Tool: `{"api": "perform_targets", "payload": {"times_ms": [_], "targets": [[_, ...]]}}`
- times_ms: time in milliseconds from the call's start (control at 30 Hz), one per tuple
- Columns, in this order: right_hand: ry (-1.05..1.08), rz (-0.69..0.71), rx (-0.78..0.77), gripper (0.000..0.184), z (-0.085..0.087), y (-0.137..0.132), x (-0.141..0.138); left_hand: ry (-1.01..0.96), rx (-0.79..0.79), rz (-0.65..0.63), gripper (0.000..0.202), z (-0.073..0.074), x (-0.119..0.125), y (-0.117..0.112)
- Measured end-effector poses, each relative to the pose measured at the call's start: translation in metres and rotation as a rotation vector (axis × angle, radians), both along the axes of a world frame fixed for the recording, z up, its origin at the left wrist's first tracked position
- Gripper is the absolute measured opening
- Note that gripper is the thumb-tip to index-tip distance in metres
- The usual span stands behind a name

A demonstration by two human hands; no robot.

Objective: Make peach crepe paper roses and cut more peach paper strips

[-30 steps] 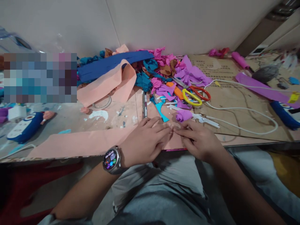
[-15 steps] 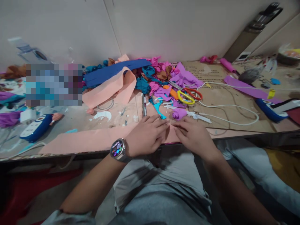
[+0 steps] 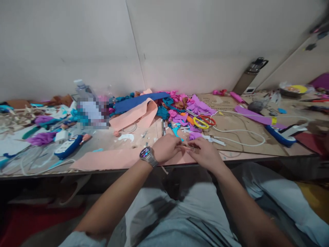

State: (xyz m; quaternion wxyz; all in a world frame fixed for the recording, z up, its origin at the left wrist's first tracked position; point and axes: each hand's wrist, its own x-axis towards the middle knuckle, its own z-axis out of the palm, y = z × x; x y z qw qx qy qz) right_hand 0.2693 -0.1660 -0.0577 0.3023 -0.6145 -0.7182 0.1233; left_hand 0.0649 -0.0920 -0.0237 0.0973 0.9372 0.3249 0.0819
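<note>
A long peach crepe-paper strip lies along the table's front edge, its right end under my hands. My left hand, with a watch on the wrist, is closed with its fingertips on the strip. From the other side my right hand pinches at the strip's end, the fingertips of both hands close together. What lies exactly between them is partly hidden. Just beyond the fingers sit a rolled purple paper flower and a light-blue piece.
Scissors with yellow handles and a red-handled pair lie beyond my hands. Crepe-paper scraps pile against the wall. A white cable loops over cardboard at right. Blue-and-white power strips flank the workspace. A dark bottle leans at back.
The head view has tilted up, showing more wall. My left hand's fingers, flatter on the strip before, are now more curled. My right hand stays at the strip's end.
</note>
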Motion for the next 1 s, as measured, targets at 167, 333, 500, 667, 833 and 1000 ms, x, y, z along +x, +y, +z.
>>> {"api": "perform_targets", "payload": {"times_ms": [167, 333, 500, 667, 833, 1000], "targets": [[0.107, 0.126, -0.053, 0.03, 0.01, 0.012, -0.002, -0.14, 0.001, -0.024, 0.013, 0.013, -0.006, 0.014], [0.226, 0.223, -0.074, 0.027, 0.031, 0.065, -0.009, -0.251, -0.237, -0.113, 0.017, 0.036, -0.022, 0.061], [0.248, 0.225, -0.018, 0.028, 0.047, 0.138, -0.018, -0.485, -0.454, -0.08, 0.043, 0.037, -0.036, 0.11], [0.291, 0.253, 0.019, 0.028, 0.036, 0.164, -0.025, -0.588, -0.381, 0.045, 0.049, 0.011, -0.044, 0.126], [0.349, 0.242, 0.024, 0.032, 0.018, 0.156, -0.028, -0.635, -0.452, 0.054, 0.051, -0.004, -0.043, 0.127], [0.404, 0.275, -0.022, 0.033, 0.016, 0.151, -0.031, -0.679, -0.476, 0.076, 0.049, -0.006, -0.037, 0.126]]}}
